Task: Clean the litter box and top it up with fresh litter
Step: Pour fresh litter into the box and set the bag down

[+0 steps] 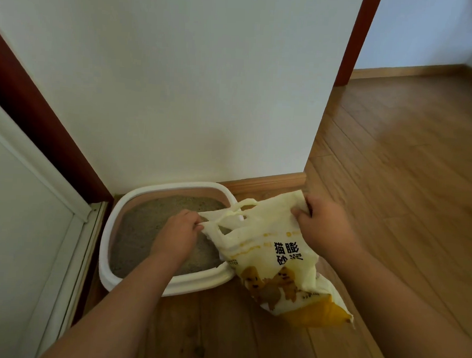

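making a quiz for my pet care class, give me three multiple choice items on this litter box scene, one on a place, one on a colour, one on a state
1. Where does the litter box stand?
A. in the floor corner by the wall
B. on a shelf
C. in the middle of the room

2. What colour is most of the litter bag?
A. blue
B. pale yellow
C. black

3. What are the left hand and right hand doing?
A. both hang idle
B. one holds a scoop
C. both grip the bag's top

Answers:
1 A, the wall rises right behind the box.
2 B, pale yellow with orange print.
3 C, each hand pinches a top edge of the bag over the box.
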Demonstrator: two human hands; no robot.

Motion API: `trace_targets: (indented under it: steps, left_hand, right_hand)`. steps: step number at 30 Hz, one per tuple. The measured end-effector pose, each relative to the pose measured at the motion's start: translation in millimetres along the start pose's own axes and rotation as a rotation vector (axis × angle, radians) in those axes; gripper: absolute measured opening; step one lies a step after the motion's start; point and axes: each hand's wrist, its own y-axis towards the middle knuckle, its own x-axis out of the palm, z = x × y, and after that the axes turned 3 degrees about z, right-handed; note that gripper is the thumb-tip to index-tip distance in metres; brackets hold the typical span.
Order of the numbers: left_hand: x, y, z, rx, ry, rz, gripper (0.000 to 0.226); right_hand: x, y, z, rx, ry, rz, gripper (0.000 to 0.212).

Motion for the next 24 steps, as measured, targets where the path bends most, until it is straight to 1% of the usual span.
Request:
trace_targets:
  steps: [4, 8, 12, 18, 24]
  left_hand:
    - [-5.4, -0.1, 26.1, 0.077, -0.035, 0.031, 0.013]
    - [-9.5, -3.0, 51.1, 0.178, -0.016, 0.064, 0.015]
    - [-12.5, -6.1, 70.6, 0.237, -0.031, 0.078, 0.013]
    - [-21.4, -8.8, 90.7, 0.274, -0.136, 0.141, 0.015]
    - [-28.3, -11.1, 103.4, 0.343, -0.18, 0.214, 0.013]
  right_hand:
    - [-13.3, 0.9, 3.2, 0.047, 0.04, 0.117, 0.018]
    - [-28.6, 0.2, 10.9, 0.069, 0.065, 0.21, 0.019]
    - [-39.0, 1.4, 23.5, 0.083, 0.063, 0.28, 0.018]
    - [-54.5, 5.2, 40.8, 0.152, 0.12, 0.342, 0.016]
    - [-52.8, 11.1, 52.9, 0.207, 0.208, 0.331, 0.013]
